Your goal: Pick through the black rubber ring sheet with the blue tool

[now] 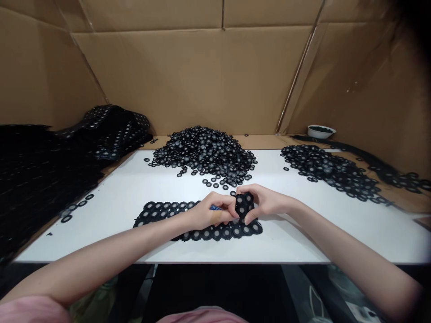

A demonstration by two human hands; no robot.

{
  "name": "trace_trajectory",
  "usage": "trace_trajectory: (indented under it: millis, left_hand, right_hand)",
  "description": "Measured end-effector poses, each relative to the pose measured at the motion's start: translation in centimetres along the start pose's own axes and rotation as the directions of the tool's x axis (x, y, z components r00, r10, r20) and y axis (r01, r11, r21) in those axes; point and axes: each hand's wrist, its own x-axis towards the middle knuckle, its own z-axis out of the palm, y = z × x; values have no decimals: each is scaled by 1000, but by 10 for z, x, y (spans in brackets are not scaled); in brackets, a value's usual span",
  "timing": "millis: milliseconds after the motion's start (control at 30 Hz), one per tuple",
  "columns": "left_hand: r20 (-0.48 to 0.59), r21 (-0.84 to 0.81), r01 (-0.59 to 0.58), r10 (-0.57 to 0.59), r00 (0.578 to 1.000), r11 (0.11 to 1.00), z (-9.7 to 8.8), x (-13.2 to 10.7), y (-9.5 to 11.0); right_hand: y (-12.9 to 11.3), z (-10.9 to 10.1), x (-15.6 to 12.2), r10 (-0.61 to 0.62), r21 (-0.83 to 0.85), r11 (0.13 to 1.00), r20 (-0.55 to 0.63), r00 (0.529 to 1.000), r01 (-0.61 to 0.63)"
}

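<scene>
A black sheet of joined rings (207, 233) lies on the white tabletop, with pale round centres in rows. My right hand (261, 204) pinches its right part between thumb and fingers, and that part is bent up toward me. My left hand (217, 211) is closed at the raised part, fingertips touching or nearly touching it. A small blue tool (215, 207) shows between the left fingers; its tip is hidden, so I cannot tell its kind. The left forearm covers some of the sheet.
A big heap of loose black rings (205, 150) stands at the back, and another pile (330, 170) at the right. Black sheets (111, 125) are stacked at the left. A white bowl (321, 132) sits back right. Cardboard walls (188, 72) enclose the table (117, 251).
</scene>
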Motion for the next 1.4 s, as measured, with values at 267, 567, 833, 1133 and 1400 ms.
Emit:
trace_trajectory:
  millis: [267, 567, 833, 1133, 1400]
  left_hand:
    - [-145, -35, -58, 52, 988, 998, -1, 0, 5]
    - [-148, -39, -67, 60, 987, 997, 0, 1, 5]
    - [-203, -43, -62, 52, 978, 997, 0, -2, 4]
    - [-208, -110, -102, 78, 975, 989, -3, -2, 4]
    - [-127, -21, -115, 111, 986, 993, 0, -8, 6]
  right_hand:
    - [0, -2, -1, -16, -54, 998, -83, 996, 11]
    - [-1, -1, -2, 29, -77, 996, -75, 997, -35]
    - [-1, -3, -2, 11, -104, 994, -90, 996, -20]
    - [-4, -2, -4, -10, -210, 978, -84, 996, -8]
    - [-3, -3, -4, -29, -198, 980, -59, 998, 17]
